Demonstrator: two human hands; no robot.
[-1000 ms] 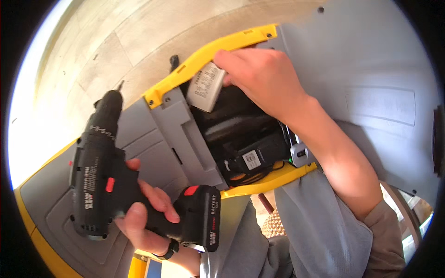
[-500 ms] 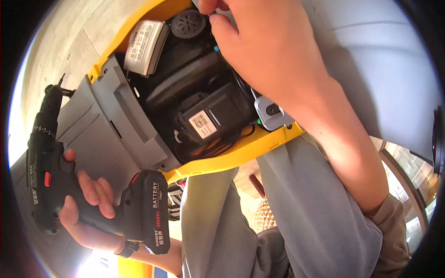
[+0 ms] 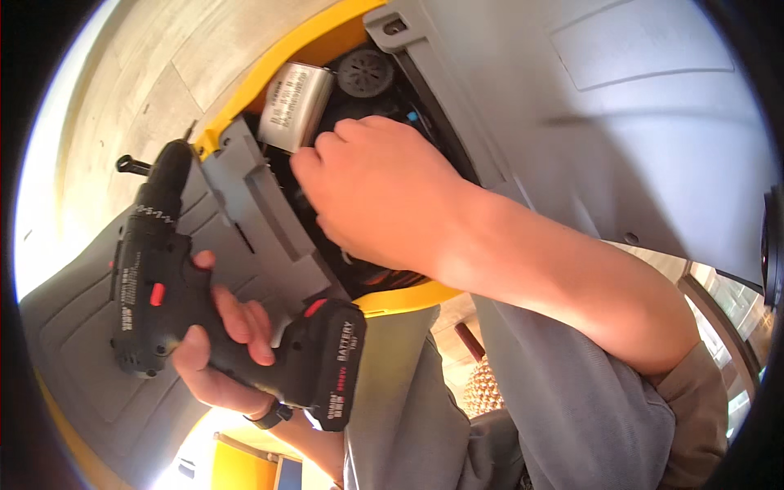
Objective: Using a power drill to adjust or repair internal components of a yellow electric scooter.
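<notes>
My left hand point(image 3: 233, 351) is wrapped around the handle of a black cordless drill point(image 3: 155, 269), its bit end pointing up and away. The drill's battery point(image 3: 335, 363) sits at the base of the handle, nearest my legs. My right hand point(image 3: 384, 188) reaches over the open cavity of a grey and yellow housing, back of the hand up and fingers curled down. Its fingertips are hidden, so what they hold, if anything, cannot be seen. Close by its knuckles is a silver metal box point(image 3: 296, 106) with a printed label, and beyond that a round black slotted speaker point(image 3: 365, 73).
A large grey panel point(image 3: 645, 98) spreads to the right of the cavity. Grey ribbed casing point(image 3: 122, 392) lies under the drill at left. The yellow rim point(image 3: 408, 299) runs along the near side, above my grey-trousered legs point(image 3: 572, 384). Wooden flooring point(image 3: 180, 49) shows at far left.
My right hand has left the cavity's far edge and come nearer and to the left, now covering the black module. The drill, still in my left hand, appears farther right as the view shifts.
</notes>
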